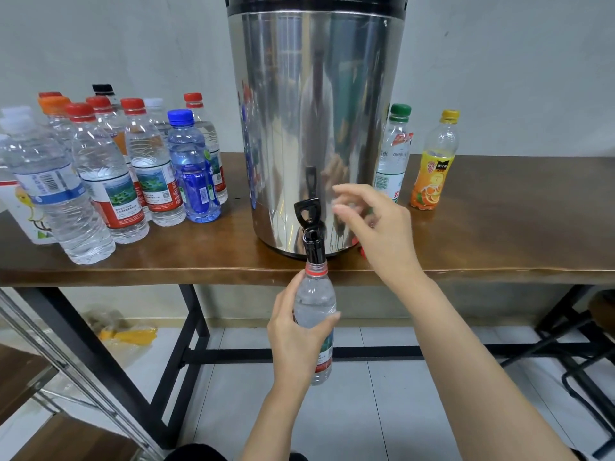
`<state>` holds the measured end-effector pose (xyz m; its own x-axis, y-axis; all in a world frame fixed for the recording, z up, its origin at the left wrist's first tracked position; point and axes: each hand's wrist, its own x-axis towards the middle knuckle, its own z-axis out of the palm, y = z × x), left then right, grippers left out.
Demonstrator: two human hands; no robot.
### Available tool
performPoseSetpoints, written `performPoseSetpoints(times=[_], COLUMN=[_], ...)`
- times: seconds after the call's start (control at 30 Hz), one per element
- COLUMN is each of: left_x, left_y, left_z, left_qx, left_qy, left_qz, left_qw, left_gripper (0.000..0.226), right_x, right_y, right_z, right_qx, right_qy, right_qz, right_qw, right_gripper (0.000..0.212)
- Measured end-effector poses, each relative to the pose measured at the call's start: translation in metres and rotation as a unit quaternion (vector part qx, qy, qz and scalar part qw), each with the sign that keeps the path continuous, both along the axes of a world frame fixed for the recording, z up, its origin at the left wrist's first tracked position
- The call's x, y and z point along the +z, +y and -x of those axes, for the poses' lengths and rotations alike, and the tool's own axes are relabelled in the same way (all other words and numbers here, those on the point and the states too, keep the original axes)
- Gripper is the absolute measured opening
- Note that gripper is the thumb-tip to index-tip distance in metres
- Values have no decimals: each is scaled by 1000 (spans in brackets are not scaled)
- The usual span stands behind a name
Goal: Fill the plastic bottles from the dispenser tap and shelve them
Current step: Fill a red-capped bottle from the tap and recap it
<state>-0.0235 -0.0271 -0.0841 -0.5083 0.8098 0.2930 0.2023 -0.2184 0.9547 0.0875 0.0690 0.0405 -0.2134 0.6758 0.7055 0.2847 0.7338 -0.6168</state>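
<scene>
A tall steel dispenser (pixel 316 121) stands on the brown table (pixel 499 227), its black tap (pixel 311 227) jutting over the front edge. My left hand (pixel 296 331) grips a clear uncapped plastic bottle (pixel 316 301) by its upper body and holds its mouth right under the tap spout. The bottle looks full up to its shoulder. My right hand (pixel 376 224) hovers just right of the tap lever with fingers loosely spread, and it touches nothing. A red cap (pixel 361 251) lies on the table, partly hidden behind that hand.
Several capped bottles (pixel 109 174) crowd the table's left side. A green-capped bottle (pixel 394 151) and an orange juice bottle (pixel 432 161) stand right of the dispenser. A metal shelf frame (pixel 66 361) slants at lower left. Black table legs (pixel 186 344) and a tiled floor lie below.
</scene>
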Motion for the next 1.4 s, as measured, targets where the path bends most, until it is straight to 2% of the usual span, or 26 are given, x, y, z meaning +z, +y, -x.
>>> performPoseSetpoints(times=[0.1, 0.2, 0.37, 0.53, 0.7, 0.8, 0.93, 1.0, 1.07, 1.13, 1.2, 1.27, 1.4], left_x=[0, 0, 1, 0, -2, -2, 3, 8, 13, 20, 26, 31, 36], left_y=[0, 1, 0, -5, -12, -18, -27, -33, -37, -42, -48, -54, -67], left_z=[0, -1, -1, -1, 1, 4, 13, 18, 24, 30, 36, 40, 48], left_qx=[-4, -4, -9, -10, -4, 4, 9, 12, 16, 21, 23, 24, 32], left_qy=[-12, -14, -15, -6, -11, -7, -7, -12, -13, -10, -6, -2, 2], left_qz=[-1, 1, 10, 20, 27, 25, 23, 21, 13, 5, -4, -12, -19], left_qw=[1000, 1000, 1000, 1000, 1000, 1000, 1000, 1000, 1000, 1000, 1000, 1000, 999], left_gripper=[82, 82, 82, 81, 80, 79, 79, 79, 78, 77, 77, 77, 77], right_x=[-17, -36, -48, -51, -54, -54, -46, -35, -17, 5, 26, 38, 40], right_y=[15, 29, 32, 34, 36, 37, 20, 5, -14, -35, -53, -64, -64], right_z=[-29, -50, -49, -40, -37, -38, -40, -39, -33, -24, -10, 7, 38], right_qx=[-115, -175, -185, -169, -164, -150, -111, -80, -18, 66, 134, 183, 212], right_qy=[-33, -160, -295, -350, -332, -311, -192, -97, -3, 43, 8, -82, -243], right_qz=[51, 119, 171, 176, 176, 194, 178, 150, 138, 130, 108, 83, 45], right_qw=[992, 964, 922, 904, 912, 918, 959, 981, 990, 988, 985, 976, 946], right_gripper=[18, 27, 54, 53, 37, 34, 36, 32, 29, 31, 35, 38, 35])
